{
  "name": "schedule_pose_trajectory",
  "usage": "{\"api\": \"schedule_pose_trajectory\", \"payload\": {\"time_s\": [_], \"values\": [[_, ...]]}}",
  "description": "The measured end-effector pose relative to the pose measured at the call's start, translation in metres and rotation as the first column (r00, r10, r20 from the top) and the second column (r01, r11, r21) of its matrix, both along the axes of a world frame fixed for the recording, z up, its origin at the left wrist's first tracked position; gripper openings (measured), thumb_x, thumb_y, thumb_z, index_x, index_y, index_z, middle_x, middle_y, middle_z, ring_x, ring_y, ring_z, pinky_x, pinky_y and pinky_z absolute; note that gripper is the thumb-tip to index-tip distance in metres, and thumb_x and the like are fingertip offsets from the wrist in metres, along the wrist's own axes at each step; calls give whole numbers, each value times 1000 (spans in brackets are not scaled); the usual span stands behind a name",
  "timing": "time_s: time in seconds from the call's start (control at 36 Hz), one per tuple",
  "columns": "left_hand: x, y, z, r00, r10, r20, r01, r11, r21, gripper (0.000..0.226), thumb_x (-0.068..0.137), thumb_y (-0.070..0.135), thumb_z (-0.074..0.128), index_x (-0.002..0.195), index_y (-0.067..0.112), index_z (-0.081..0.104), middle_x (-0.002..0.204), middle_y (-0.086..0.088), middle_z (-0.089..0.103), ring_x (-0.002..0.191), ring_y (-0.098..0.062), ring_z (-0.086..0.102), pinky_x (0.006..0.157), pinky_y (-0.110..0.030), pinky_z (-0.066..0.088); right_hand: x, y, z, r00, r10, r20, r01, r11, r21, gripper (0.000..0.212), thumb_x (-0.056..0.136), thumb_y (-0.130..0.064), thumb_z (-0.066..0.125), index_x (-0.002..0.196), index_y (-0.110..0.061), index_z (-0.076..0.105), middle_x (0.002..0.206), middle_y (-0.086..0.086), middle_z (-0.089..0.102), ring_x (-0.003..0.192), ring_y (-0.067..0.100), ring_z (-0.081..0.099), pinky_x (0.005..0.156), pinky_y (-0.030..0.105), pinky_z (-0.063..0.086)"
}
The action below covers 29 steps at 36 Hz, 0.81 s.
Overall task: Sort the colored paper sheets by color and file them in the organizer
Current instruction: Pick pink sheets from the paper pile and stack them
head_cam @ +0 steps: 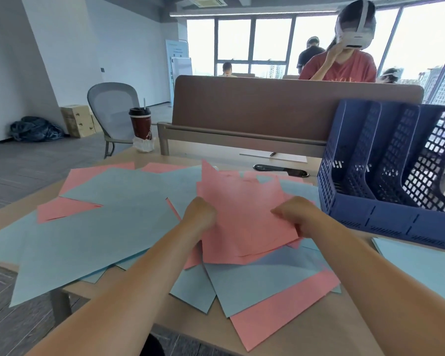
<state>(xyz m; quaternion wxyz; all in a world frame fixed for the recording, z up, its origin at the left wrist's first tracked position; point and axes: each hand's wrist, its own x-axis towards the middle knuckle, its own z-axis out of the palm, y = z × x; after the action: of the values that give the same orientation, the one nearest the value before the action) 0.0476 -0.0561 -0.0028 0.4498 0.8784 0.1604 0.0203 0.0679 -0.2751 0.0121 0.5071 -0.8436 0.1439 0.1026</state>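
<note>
A stack of pink sheets (pixel 244 214) is lifted a little above the desk between my two hands. My left hand (pixel 199 214) grips its left edge and my right hand (pixel 297 214) pinches its right edge. Under and around it lie several loose blue sheets (pixel 100 227) and pink sheets (pixel 280 309) in a scattered mess. The dark blue plastic organizer (pixel 385 222) with upright mesh slots stands at the right of the desk, just beyond my right hand; its slots look empty.
A lone blue sheet (pixel 421 265) lies at the desk's right edge. A lidded cup (pixel 141 124) stands at the far left corner, a brown partition (pixel 267 109) runs along the back, and a person sits behind it. A grey chair (pixel 113 111) stands beyond the desk.
</note>
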Motion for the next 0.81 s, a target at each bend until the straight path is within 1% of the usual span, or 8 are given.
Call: {"api": "schedule_pose_trajectory", "payload": {"time_s": [0.08, 0.14, 0.22, 0.33, 0.5, 0.61, 0.69, 0.81], "values": [[3, 2, 1, 1000, 19, -23, -20, 999, -40, 30, 89, -2, 49, 118, -3, 58, 118, -22, 61, 94, -33, 59, 67, -29, 40, 1, -2, 3, 998, 24, 56, -22, 999, -41, 13, 91, -14, 66, 89, -5, 57, 93, 16, 63, 81, 29, 61, 60, 31, 48], [4, 3, 1, 1000, 19, -9, -19, 997, -68, 30, 86, -1, 51, 114, -2, 59, 110, -19, 63, 93, -34, 61, 66, -28, 41, 3, -4, 4, 993, 46, 108, -31, 990, -137, 16, 90, -10, 63, 99, 3, 63, 96, 18, 64, 80, 28, 58, 60, 29, 44], [3, 3, 0, 1000, 17, 0, -17, 994, -106, 28, 82, 0, 49, 108, -1, 61, 91, -15, 60, 73, -29, 57, 52, -25, 38, 6, -4, 3, 988, 86, 131, -51, 967, -250, 23, 90, -7, 52, 105, 6, 65, 89, 16, 60, 75, 26, 53, 56, 28, 37], [6, 2, -4, 999, 37, 36, -34, 997, -72, 32, 85, -1, 46, 115, -2, 58, 113, -19, 61, 102, -36, 60, 67, -29, 42, 12, -3, -1, 980, 61, 191, 11, 936, -351, 19, 96, -10, 45, 87, 1, 58, 73, 11, 53, 62, 24, 48, 50, 28, 33], [11, 8, -4, 999, 44, 19, -44, 999, 12, 20, 90, -5, 42, 103, -6, 59, 107, -21, 61, 106, -38, 59, 69, -28, 35, 16, -10, -10, 967, 66, 246, 57, 885, -462, 39, 94, -3, 43, 57, -10, 36, 59, 5, 37, 53, 19, 33, 47, 29, 22], [14, 12, -2, 998, 60, 22, -61, 996, 66, 33, 92, -7, 42, 64, 9, 37, 80, -9, 52, 87, -30, 55, 64, -25, 32, 20, -16, -10, 959, 31, 281, 96, 899, -427, 31, 93, -7, 50, 64, -15, 45, 69, 7, 49, 63, 24, 45, 54, 29, 37], [15, 17, 0, 996, 83, 30, -84, 995, 46, 35, 92, -7, 42, 62, 10, 35, 67, -4, 40, 58, -17, 39, 57, -27, 30, 21, -21, -9, 958, -11, 288, 128, 911, -392, 28, 93, -5, 52, 66, -5, 52, 69, 11, 54, 58, 23, 44, 47, 27, 29], [14, 22, 1, 997, 78, 22, -78, 997, 8, 24, 90, -6, 43, 70, 4, 48, 69, -6, 45, 57, -16, 39, 51, -26, 29, 19, -20, -7, 966, -12, 260, 92, 950, -297, 19, 93, -7, 53, 91, -1, 71, 91, 14, 68, 75, 28, 57, 58, 29, 41]]}}
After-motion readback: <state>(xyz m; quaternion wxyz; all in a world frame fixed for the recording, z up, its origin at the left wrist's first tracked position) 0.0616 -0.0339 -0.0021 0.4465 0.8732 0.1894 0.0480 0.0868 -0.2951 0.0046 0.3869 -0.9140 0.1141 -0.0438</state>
